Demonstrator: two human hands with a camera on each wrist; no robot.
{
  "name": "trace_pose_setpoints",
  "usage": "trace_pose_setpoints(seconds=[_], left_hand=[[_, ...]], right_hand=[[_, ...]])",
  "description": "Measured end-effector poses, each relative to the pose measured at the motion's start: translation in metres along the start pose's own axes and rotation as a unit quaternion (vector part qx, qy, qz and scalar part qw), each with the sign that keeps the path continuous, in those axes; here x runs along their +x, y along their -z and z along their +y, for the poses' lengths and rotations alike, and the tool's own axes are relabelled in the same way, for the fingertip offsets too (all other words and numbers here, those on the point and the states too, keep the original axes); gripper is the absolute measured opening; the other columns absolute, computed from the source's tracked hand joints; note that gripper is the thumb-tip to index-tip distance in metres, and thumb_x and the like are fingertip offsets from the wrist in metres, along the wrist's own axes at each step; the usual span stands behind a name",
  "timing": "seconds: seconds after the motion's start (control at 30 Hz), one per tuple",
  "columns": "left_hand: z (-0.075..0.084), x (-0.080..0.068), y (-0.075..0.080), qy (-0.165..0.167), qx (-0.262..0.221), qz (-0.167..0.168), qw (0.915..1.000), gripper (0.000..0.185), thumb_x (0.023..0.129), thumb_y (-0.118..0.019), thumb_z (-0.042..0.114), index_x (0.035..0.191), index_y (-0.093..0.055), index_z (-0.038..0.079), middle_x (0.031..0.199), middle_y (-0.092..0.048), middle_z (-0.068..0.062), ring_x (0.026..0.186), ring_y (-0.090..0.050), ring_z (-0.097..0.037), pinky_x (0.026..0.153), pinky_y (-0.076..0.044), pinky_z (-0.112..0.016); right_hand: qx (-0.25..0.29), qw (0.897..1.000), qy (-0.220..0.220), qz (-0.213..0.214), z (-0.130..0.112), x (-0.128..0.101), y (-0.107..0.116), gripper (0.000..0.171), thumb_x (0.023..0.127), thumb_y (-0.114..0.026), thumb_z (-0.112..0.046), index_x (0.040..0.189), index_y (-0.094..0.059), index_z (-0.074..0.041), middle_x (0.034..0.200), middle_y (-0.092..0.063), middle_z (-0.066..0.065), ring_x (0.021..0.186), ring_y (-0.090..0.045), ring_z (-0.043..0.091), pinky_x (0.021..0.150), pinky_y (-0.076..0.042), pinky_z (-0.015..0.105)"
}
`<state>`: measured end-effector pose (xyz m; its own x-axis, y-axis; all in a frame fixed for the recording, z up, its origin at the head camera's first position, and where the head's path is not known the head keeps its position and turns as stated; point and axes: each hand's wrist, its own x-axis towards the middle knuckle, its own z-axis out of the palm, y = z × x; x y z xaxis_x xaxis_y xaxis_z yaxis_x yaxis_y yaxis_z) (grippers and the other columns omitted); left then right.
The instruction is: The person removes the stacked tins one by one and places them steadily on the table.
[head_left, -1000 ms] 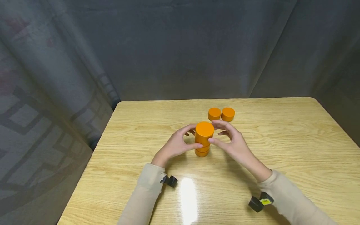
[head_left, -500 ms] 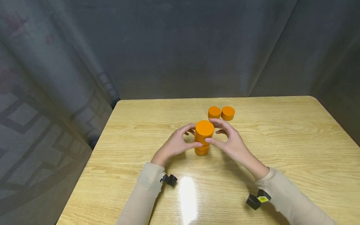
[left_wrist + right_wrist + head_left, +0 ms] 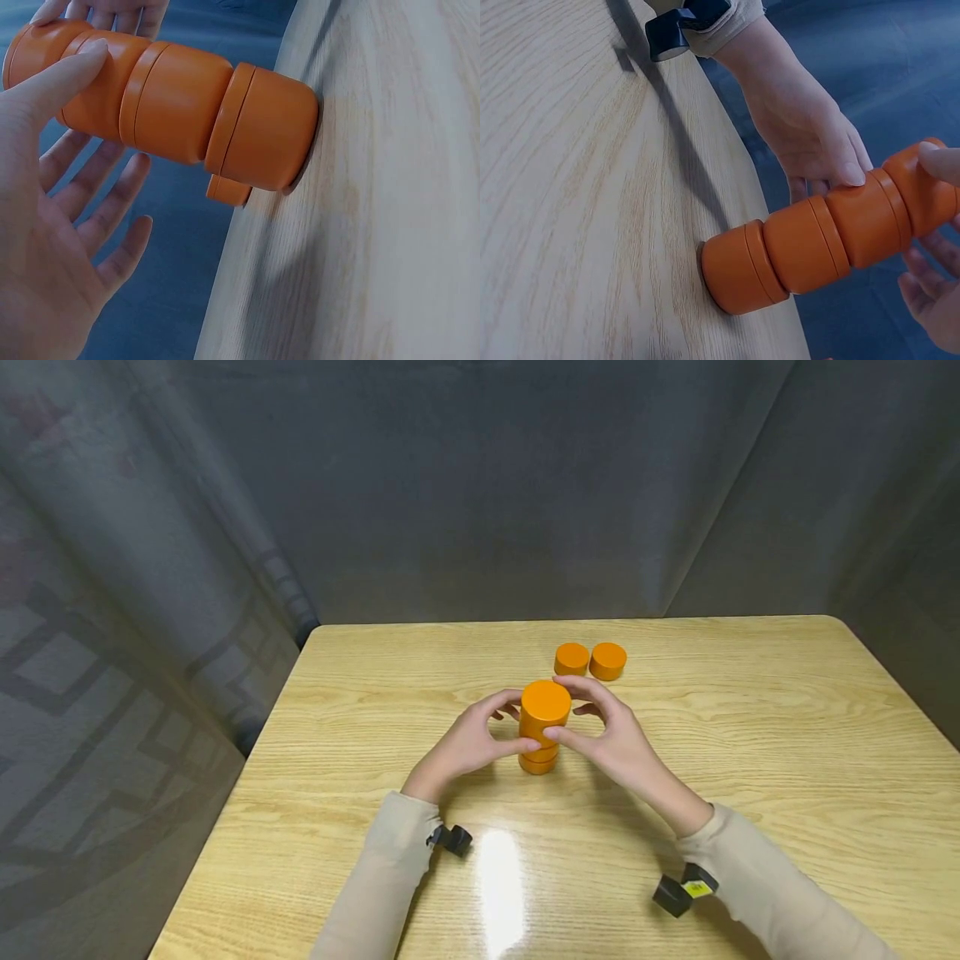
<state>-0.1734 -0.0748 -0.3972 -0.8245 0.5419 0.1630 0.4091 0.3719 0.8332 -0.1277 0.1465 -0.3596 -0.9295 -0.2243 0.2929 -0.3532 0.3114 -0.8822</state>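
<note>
A stack of several plain orange round jars, each with a seam as of a lid, stands upright on the table in the head view. Its lowest jar (image 3: 742, 270) rests on the wood, and the others sit one on another. My left hand (image 3: 471, 742) holds the third jar (image 3: 112, 82) from the bottom, thumb in front and fingers behind. Higher up, my right hand (image 3: 626, 743) grips the top jar (image 3: 545, 702) between thumb and fingers. In the left wrist view the lower left fingers are spread beside the stack. The far side of the stack is hidden in the head view.
Two more orange jars, a left one (image 3: 572, 658) and a right one (image 3: 607, 660), stand close together behind the stack. The light wooden table (image 3: 375, 693) ends at a grey curtain (image 3: 480, 510). Black wrist cameras sit on both sleeves.
My right hand has shifted slightly left, and its thumb reaches farther across the front of the top jar. The left hand and the stack look the same.
</note>
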Motion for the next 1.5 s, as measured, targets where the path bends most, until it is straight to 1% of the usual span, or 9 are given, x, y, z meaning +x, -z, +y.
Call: trace_pose_setpoints(seconds=[0.13,0.27,0.43,0.5,0.73,1.0,1.13,1.33,1.5], left_hand=[[0.000,0.000,0.000,0.003,0.002,-0.001,1.0000,0.060,0.085,-0.081,0.031,0.137,-0.056,0.018,0.126,-0.061,0.009,0.111,-0.056,-0.018,0.101,-0.042,-0.044],[0.000,0.000,0.000,0.004,0.003,-0.001,1.0000,0.060,0.084,-0.081,0.031,0.137,-0.056,0.018,0.126,-0.061,0.010,0.111,-0.056,-0.019,0.101,-0.042,-0.043],[-0.001,0.000,0.000,-0.001,0.002,-0.001,1.0000,0.060,0.084,-0.081,0.030,0.137,-0.056,0.018,0.127,-0.061,0.010,0.111,-0.057,-0.020,0.101,-0.042,-0.043],[-0.001,0.000,0.000,-0.002,0.002,0.000,1.0000,0.060,0.084,-0.081,0.030,0.137,-0.056,0.018,0.127,-0.061,0.010,0.111,-0.057,-0.021,0.101,-0.042,-0.043],[0.000,-0.001,-0.001,0.000,0.003,0.000,1.0000,0.060,0.084,-0.082,0.029,0.138,-0.056,0.018,0.128,-0.061,0.008,0.111,-0.057,-0.022,0.100,-0.043,-0.044],[0.000,-0.003,0.001,0.001,0.004,-0.001,1.0000,0.059,0.084,-0.081,0.030,0.137,-0.057,0.019,0.127,-0.061,0.010,0.110,-0.058,-0.020,0.099,-0.043,-0.041],[0.001,-0.003,0.001,-0.001,-0.002,-0.001,1.0000,0.058,0.084,-0.081,0.031,0.137,-0.057,0.021,0.126,-0.062,0.011,0.109,-0.057,-0.019,0.098,-0.043,-0.043],[0.000,-0.003,0.001,-0.001,-0.009,-0.003,1.0000,0.057,0.084,-0.081,0.029,0.136,-0.057,0.022,0.124,-0.062,0.011,0.110,-0.057,-0.022,0.099,-0.042,-0.046],[0.000,-0.002,0.000,0.000,-0.007,-0.001,1.0000,0.057,0.084,-0.081,0.029,0.135,-0.058,0.022,0.123,-0.063,0.012,0.108,-0.057,-0.016,0.099,-0.043,-0.045]], right_hand=[[0.001,1.000,0.000,0.001,0.000,0.000,0.000,0.060,0.082,-0.080,-0.004,0.137,-0.054,-0.006,0.131,-0.060,0.008,0.118,-0.053,0.018,0.097,-0.043,0.049],[0.000,1.000,0.002,0.005,0.000,0.000,0.000,0.060,0.082,-0.081,-0.004,0.136,-0.055,-0.006,0.130,-0.061,0.007,0.117,-0.053,0.017,0.096,-0.044,0.046],[0.000,1.000,0.006,0.011,0.000,-0.001,0.000,0.060,0.082,-0.080,-0.004,0.136,-0.055,-0.005,0.129,-0.062,0.007,0.116,-0.054,0.015,0.094,-0.045,0.031],[-0.001,1.000,0.005,0.013,0.000,-0.001,0.000,0.059,0.083,-0.080,-0.005,0.136,-0.055,-0.006,0.129,-0.062,0.007,0.116,-0.054,0.014,0.093,-0.044,0.028],[-0.003,1.000,0.009,0.025,0.000,-0.003,0.004,0.058,0.084,-0.080,-0.005,0.136,-0.055,-0.005,0.129,-0.062,0.006,0.114,-0.054,0.013,0.094,-0.045,0.036],[0.010,0.999,0.017,0.048,0.001,-0.002,0.009,0.058,0.082,-0.079,-0.001,0.136,-0.056,-0.007,0.128,-0.062,0.009,0.113,-0.055,0.009,0.093,-0.046,0.030],[0.012,0.998,0.024,0.054,0.002,-0.002,0.013,0.058,0.082,-0.079,0.001,0.135,-0.057,-0.006,0.127,-0.062,0.009,0.112,-0.056,0.008,0.092,-0.046,0.029],[0.011,0.998,0.022,0.063,0.002,-0.004,0.019,0.058,0.083,-0.078,0.002,0.136,-0.056,-0.005,0.125,-0.062,0.010,0.110,-0.056,0.008,0.092,-0.046,0.028],[0.005,0.997,0.021,0.069,0.002,-0.004,0.022,0.058,0.083,-0.078,0.002,0.136,-0.056,-0.005,0.125,-0.062,0.010,0.110,-0.056,0.007,0.091,-0.045,0.024]])
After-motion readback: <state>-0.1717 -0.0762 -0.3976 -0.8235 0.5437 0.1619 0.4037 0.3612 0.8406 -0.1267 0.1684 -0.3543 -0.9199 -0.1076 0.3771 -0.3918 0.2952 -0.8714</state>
